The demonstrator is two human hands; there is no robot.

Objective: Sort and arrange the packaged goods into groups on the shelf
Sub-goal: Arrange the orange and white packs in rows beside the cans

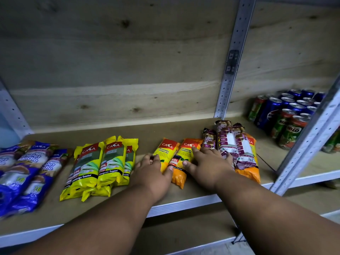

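- Landmark: the two orange packs [179,159] lay side by side on the shelf board [128,197], their long axes running front to back, red labels at the far end.
- Nearest to us, the left hand [152,169] rested on the left one of the two orange packs, fingers laid loosely over its near half with the thumb on the pack's face; we saw no closed grip.
- The right hand [206,163] lay flat just right of the orange packs, thumb and forefinger on the right one of the pair, remaining fingers spread onto the purple packs [230,144].
- Both hands stood about equally near the orange packs, one on each flank.
- We judged the coming move to be a squeeze or slide of the pair along the board.
- Left of the orange packs: the yellow packs [103,166], near; the blue packs [25,173], well apart.
- Right of them, under the purple packs, lay a third orange pack [249,172].
- Farthest right and behind stood the cans [287,116].
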